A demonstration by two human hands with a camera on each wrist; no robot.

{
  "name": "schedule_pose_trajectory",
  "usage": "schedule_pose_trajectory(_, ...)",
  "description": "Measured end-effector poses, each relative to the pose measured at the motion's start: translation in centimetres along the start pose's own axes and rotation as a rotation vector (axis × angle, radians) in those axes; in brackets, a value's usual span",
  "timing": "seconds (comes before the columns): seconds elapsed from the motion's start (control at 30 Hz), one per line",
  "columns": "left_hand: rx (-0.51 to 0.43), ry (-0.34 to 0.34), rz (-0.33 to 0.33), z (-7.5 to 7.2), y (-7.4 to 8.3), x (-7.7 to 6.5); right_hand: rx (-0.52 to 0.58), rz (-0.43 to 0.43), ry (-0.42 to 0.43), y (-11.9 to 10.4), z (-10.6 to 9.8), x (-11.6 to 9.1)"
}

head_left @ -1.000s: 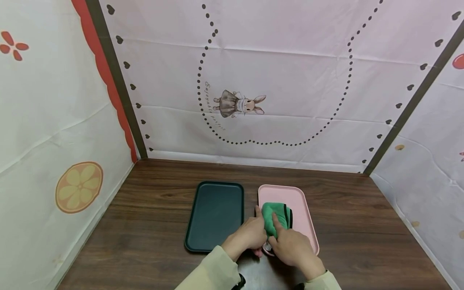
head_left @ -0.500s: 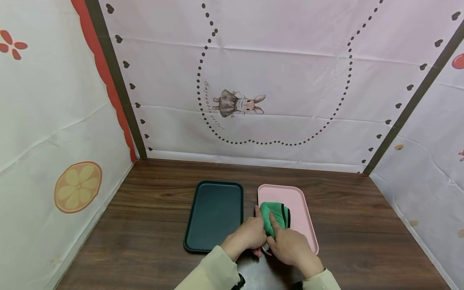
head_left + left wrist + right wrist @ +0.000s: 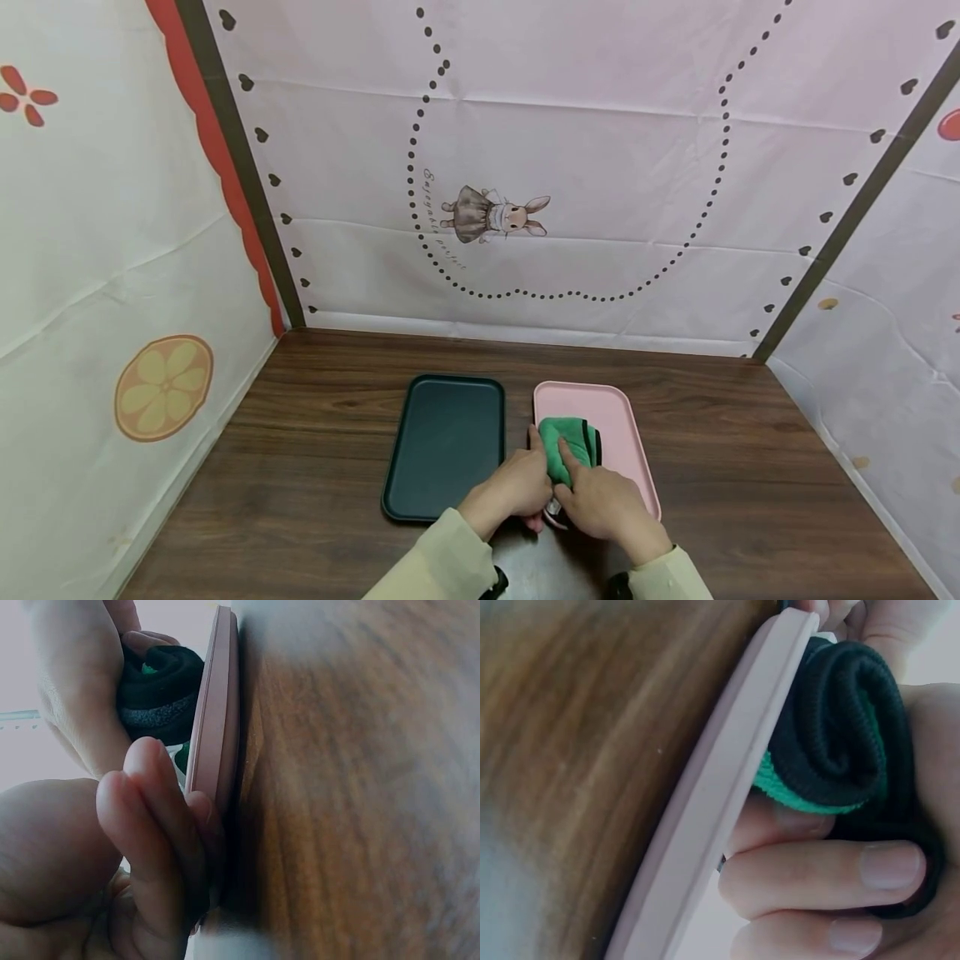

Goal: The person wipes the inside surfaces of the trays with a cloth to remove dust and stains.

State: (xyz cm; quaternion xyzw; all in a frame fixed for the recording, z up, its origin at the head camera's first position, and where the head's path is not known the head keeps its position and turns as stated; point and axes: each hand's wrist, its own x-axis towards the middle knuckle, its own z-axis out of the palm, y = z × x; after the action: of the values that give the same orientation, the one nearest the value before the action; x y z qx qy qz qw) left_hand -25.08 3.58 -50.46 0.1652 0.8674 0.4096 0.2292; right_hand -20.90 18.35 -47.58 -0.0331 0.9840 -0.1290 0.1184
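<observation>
A green towel with black trim point(image 3: 558, 433) lies folded on the pink tray point(image 3: 611, 408). The right wrist view shows one end of the towel point(image 3: 836, 727) rolled into a spiral. My right hand point(image 3: 603, 500) holds it, with curled fingers point(image 3: 821, 874) beneath and the index finger laid straight on top. My left hand point(image 3: 517, 483) is at the tray's left edge, its index finger pointing forward beside the towel. In the left wrist view, other fingers of this hand point(image 3: 161, 817) are bent against the tray rim point(image 3: 214, 712). Its thumb's grip is hidden.
A dark green tray point(image 3: 450, 442) lies flat to the left of the pink one. Both rest on a brown wooden table point(image 3: 315, 467). Patterned white cloth walls point(image 3: 600, 183) enclose the back and the sides.
The right hand and the towel have shifted very slightly to the left since a second ago. The left hand stays almost still, and both trays remain in place.
</observation>
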Motion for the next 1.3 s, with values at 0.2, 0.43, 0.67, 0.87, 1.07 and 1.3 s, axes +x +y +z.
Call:
schedule_pose_trajectory(0.2, 0.006, 0.002, 0.007, 0.0, -0.1, 0.1, -0.006, -0.005, -0.009, 0.1, -0.3, 0.5)
schedule_pose_trajectory(0.43, 0.023, -0.003, 0.000, -0.1, 0.2, -0.1, -0.013, -0.002, -0.018, 0.1, -0.6, 1.3)
schedule_pose_trajectory(0.67, 0.027, 0.005, -0.001, -0.1, 0.3, -0.2, -0.023, 0.005, -0.038, 0.0, -1.0, 2.2)
schedule_pose_trajectory(0.87, 0.011, 0.009, 0.003, 0.0, 0.3, -0.1, -0.022, 0.012, -0.060, 0.1, -1.3, 3.0)
schedule_pose_trajectory(1.07, 0.017, 0.001, 0.009, -0.1, 0.4, -0.3, -0.033, 0.009, -0.073, 0.1, -1.6, 3.9)
schedule_pose_trajectory(1.3, -0.011, -0.016, 0.005, -0.4, 0.6, -0.7, -0.031, 0.017, -0.081, 0.0, -2.1, 4.9)
